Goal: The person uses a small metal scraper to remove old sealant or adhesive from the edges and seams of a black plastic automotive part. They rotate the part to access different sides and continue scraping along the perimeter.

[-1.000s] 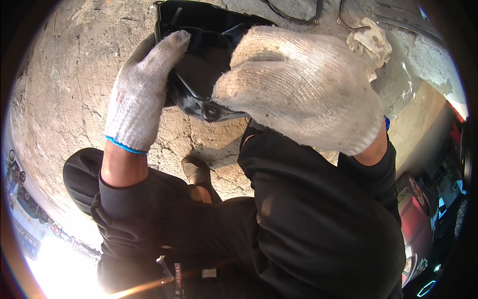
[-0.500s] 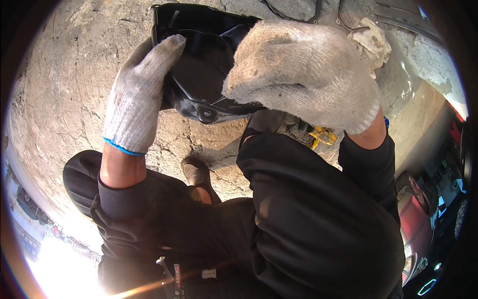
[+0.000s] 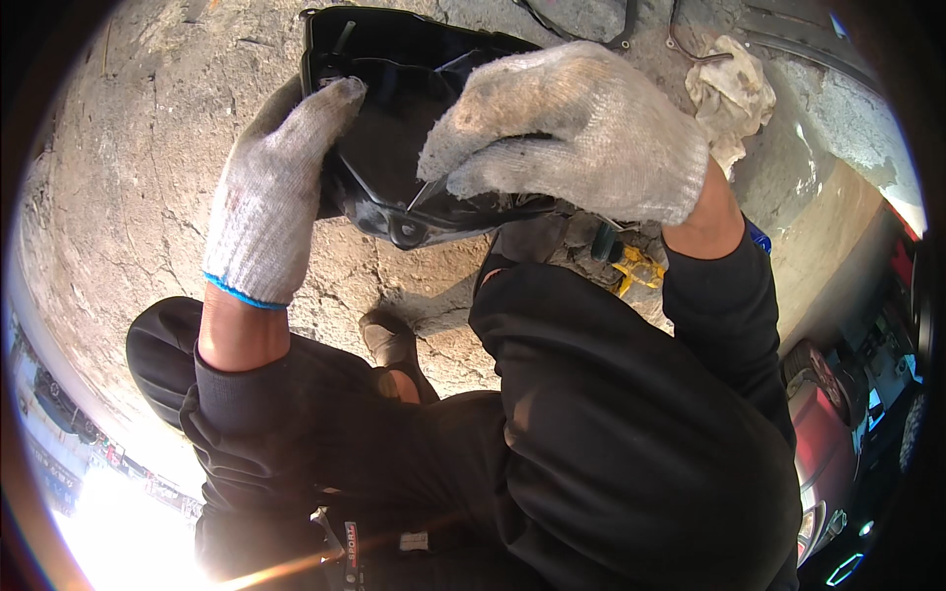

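A black oil pan point(image 3: 386, 118), with a deep hollow and a flanged rim, is tilted in front of me. My left hand point(image 3: 268, 192), in a whitish knitted glove with a blue cuff edge, grips its left side, thumb laid over the rim. My right hand point(image 3: 576, 143), gloved alike but dirtier, is closed in a pinch over the pan's near right part. From its fingertips juts a thin pointed metal tool point(image 3: 422, 195), whose tip is at the near rim. The rest of that tool is hidden in the glove.
On the cracked concrete floor point(image 3: 148, 187) lies a crumpled off-white rag point(image 3: 731, 94), beside thin dark curved strips point(image 3: 680, 44). A yellow-and-dark tool point(image 3: 636, 268) rests by my right knee. Farther right stands a red vehicle point(image 3: 821, 433).
My right hand has shifted left and turned, bringing the thin tool's tip into sight at the near rim. My left hand and the oil pan have hardly moved.
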A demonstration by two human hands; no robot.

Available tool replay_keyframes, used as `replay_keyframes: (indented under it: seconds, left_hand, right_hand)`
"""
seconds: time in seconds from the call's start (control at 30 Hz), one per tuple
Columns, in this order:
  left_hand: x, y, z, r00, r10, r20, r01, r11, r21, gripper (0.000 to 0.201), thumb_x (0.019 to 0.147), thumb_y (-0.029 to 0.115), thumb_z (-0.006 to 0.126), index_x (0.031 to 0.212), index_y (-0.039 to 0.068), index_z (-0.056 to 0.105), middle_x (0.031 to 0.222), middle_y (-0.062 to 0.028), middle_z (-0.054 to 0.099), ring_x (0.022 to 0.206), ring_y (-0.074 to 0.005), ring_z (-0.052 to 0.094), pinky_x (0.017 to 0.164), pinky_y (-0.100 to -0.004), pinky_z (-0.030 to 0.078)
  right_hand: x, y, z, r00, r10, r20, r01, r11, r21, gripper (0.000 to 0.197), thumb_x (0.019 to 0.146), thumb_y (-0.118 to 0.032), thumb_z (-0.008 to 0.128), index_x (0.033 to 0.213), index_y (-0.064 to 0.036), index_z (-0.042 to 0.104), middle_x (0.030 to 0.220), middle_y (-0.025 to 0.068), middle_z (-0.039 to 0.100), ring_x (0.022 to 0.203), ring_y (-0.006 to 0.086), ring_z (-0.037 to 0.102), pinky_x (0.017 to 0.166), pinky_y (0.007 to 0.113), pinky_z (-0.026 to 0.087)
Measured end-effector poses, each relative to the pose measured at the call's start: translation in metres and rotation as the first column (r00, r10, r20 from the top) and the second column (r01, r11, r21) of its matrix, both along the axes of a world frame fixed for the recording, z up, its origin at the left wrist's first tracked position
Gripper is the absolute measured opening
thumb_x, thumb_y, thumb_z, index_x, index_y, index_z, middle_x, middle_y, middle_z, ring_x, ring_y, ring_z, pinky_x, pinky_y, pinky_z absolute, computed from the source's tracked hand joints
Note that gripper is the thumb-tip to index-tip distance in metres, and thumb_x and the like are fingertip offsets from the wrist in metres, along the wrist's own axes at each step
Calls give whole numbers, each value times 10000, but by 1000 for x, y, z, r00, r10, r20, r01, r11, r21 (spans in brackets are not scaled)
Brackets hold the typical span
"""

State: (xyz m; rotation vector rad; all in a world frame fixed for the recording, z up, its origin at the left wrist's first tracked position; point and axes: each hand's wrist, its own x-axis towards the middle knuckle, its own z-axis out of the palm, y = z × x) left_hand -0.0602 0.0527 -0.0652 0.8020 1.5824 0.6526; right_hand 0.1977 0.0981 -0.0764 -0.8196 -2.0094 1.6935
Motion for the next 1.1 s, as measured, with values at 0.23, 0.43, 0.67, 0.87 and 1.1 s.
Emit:
replay_keyframes:
  seconds: [0.23, 0.43, 0.67, 0.87, 1.1]
  left_hand:
    - [1, 0, 1, 999, 43, 11, -43, 998, -42, 405, 1078, 353, 721, 1317, 30, 771, 1019, -32, 782, 813, -78, 720, 689, -225, 541]
    - [1, 2, 0, 999, 48, 21, -46, 997, -57, 416, 1058, 383, 736, 1283, 35, 774, 968, -8, 766, 745, -65, 681, 646, -218, 504]
    - [0, 0, 1, 999, 37, -10, -38, 997, -71, 433, 1054, 405, 729, 1291, 46, 776, 947, 1, 750, 735, -60, 661, 646, -222, 493]
    - [-1, 3, 1, 999, -14, -31, 12, 998, -58, 437, 1056, 398, 723, 1300, 39, 773, 940, 1, 745, 731, -60, 652, 653, -225, 493]
    - [4, 2, 9, 999, -12, -36, 10, 999, -52, 439, 1055, 373, 736, 1326, 29, 763, 969, -16, 764, 774, -60, 686, 667, -227, 513]
  right_hand:
    - [10, 6, 1, 994, 108, 17, -109, 990, 85, 203, 884, -29, 861, 1087, -15, 856, 1046, 87, 811, 981, 225, 797, 885, 360, 640]
    - [3, 3, -8, 999, 18, -50, -17, 1000, 16, 186, 906, -38, 866, 1089, -7, 848, 1062, 86, 808, 1002, 225, 794, 896, 362, 633]
    - [10, 6, -7, 994, 107, 4, -107, 994, -34, 219, 942, -177, 838, 1137, -85, 871, 1113, 94, 842, 1042, 245, 803, 955, 378, 634]
    - [16, 7, 0, 984, 176, 33, -173, 983, -68, 209, 939, -160, 834, 1127, -77, 870, 1105, 79, 845, 1023, 234, 800, 959, 374, 637]
    - [4, 4, -2, 995, -12, -102, 15, 999, 32, 204, 925, -1, 854, 1127, -1, 835, 1076, 82, 802, 990, 207, 782, 892, 350, 629]
